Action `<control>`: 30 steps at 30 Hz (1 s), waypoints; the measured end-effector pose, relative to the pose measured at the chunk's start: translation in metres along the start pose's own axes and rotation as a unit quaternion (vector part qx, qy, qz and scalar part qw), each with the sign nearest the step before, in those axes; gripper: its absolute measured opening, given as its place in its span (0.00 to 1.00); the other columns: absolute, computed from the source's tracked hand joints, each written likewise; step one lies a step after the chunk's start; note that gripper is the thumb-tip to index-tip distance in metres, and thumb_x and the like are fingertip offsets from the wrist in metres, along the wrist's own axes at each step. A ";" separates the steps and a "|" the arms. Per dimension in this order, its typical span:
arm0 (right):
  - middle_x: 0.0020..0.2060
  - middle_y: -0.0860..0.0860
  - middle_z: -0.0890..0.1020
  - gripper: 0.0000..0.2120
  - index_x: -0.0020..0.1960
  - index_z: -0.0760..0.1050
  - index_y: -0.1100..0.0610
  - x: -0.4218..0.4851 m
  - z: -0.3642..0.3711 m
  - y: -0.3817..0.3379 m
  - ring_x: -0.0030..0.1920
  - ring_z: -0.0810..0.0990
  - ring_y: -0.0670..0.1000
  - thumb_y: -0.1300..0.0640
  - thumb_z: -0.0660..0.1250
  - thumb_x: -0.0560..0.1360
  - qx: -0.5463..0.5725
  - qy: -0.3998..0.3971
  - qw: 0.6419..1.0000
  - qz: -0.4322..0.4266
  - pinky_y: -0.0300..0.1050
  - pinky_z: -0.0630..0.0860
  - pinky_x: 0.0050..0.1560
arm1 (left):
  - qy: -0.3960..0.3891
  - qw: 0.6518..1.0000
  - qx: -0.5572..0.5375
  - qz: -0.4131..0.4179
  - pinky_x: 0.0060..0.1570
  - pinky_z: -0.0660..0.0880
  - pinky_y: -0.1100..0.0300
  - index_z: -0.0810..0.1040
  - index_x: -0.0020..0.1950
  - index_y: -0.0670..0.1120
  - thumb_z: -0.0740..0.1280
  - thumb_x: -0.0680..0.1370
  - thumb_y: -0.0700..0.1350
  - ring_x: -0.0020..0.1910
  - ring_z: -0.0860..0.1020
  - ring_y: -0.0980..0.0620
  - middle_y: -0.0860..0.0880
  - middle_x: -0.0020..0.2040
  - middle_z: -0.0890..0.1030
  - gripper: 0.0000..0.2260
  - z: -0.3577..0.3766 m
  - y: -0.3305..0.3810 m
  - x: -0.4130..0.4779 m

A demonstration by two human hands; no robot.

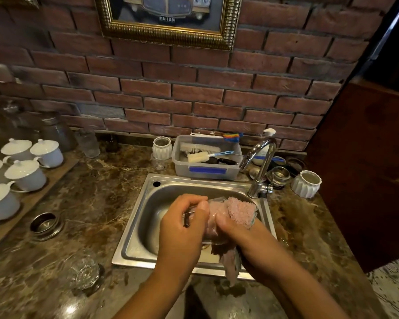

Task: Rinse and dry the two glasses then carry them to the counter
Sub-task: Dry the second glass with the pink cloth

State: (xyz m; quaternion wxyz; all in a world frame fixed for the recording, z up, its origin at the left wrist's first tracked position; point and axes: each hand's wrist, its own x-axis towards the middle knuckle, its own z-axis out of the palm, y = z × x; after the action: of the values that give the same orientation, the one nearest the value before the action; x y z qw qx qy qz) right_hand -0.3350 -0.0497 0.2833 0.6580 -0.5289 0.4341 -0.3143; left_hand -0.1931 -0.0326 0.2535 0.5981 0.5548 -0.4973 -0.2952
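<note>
Head view. You hold your left hand [184, 224] over the middle of the sink [148, 203], its fingers [194, 200] curled round a clear glass [214, 234] that lies tilted on its side, above the basin and not resting on it. Your right hand [240, 231] comes in from the right and grips a pink cloth [241, 209]. The thumb presses the cloth against the glass, and the other fingers of that hand are hidden under the fabric, so you cannot tell how they lie. Part of the cloth shows through the glass wall, and a loose tail hangs over the sink's front rim. The two hands are touching or nearly so at the glass.

A second glass [84, 271] stands alone on the bench [97, 196], near the front edge, left of the sink's front-left corner and well apart from both hands.

The tap [262, 162] rises at the sink's back-right corner, its spout curving over the basin. No water is visible at the spout. A clear plastic tub [206, 171] holding brushes sits just behind the sink's back rim. White lidded cups [25, 173] stand in a group on a board along the left edge of the bench. A white ribbed pot [306, 184] stands right of the tap. A metal ring [47, 223] is set into the bench between the cups and the sink. A brick wall [194, 93] runs along the back.
</note>
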 end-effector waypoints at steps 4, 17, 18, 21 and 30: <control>0.57 0.58 0.84 0.22 0.64 0.78 0.57 -0.002 0.000 0.011 0.60 0.82 0.60 0.51 0.72 0.72 0.153 0.003 0.988 0.035 0.61 0.76 0.64 | -0.026 0.968 0.111 0.225 0.49 0.76 0.65 0.83 0.52 0.43 0.61 0.80 0.47 0.49 0.79 0.56 0.50 0.47 0.82 0.13 -0.005 -0.024 0.000; 0.45 0.41 0.85 0.14 0.47 0.83 0.42 -0.007 -0.005 0.010 0.47 0.83 0.43 0.57 0.78 0.66 -0.608 -0.001 0.701 -0.374 0.48 0.81 0.57 | -0.091 0.862 -0.240 -0.438 0.41 0.80 0.51 0.84 0.49 0.43 0.67 0.80 0.51 0.40 0.85 0.44 0.42 0.41 0.87 0.12 0.001 0.018 0.014; 0.43 0.41 0.86 0.14 0.46 0.84 0.43 -0.008 -0.001 0.008 0.45 0.83 0.43 0.57 0.79 0.64 -0.613 0.004 0.697 -0.372 0.49 0.80 0.58 | -0.085 0.860 -0.254 -0.434 0.42 0.79 0.51 0.84 0.47 0.42 0.67 0.80 0.50 0.38 0.84 0.45 0.43 0.39 0.86 0.12 0.002 0.016 0.014; 0.44 0.42 0.85 0.06 0.47 0.84 0.45 -0.012 0.005 0.012 0.48 0.80 0.41 0.49 0.73 0.70 -0.551 0.053 0.763 -0.336 0.43 0.81 0.53 | -0.031 0.913 -0.222 -0.341 0.38 0.78 0.53 0.84 0.40 0.48 0.64 0.81 0.46 0.38 0.84 0.46 0.42 0.39 0.85 0.13 0.005 0.013 0.014; 0.44 0.53 0.87 0.09 0.51 0.84 0.52 -0.016 0.015 0.021 0.42 0.84 0.64 0.57 0.74 0.71 0.028 0.094 0.991 -0.094 0.59 0.83 0.45 | 0.008 0.999 -0.002 0.037 0.36 0.79 0.58 0.79 0.51 0.49 0.55 0.81 0.55 0.42 0.81 0.52 0.52 0.41 0.81 0.16 0.006 0.002 -0.006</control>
State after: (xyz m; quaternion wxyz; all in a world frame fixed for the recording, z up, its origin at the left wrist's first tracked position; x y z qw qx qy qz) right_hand -0.3291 -0.0245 0.2681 0.5963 -0.5167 0.4338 -0.4350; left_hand -0.2005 -0.0290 0.2529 0.6139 0.5371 -0.5118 -0.2695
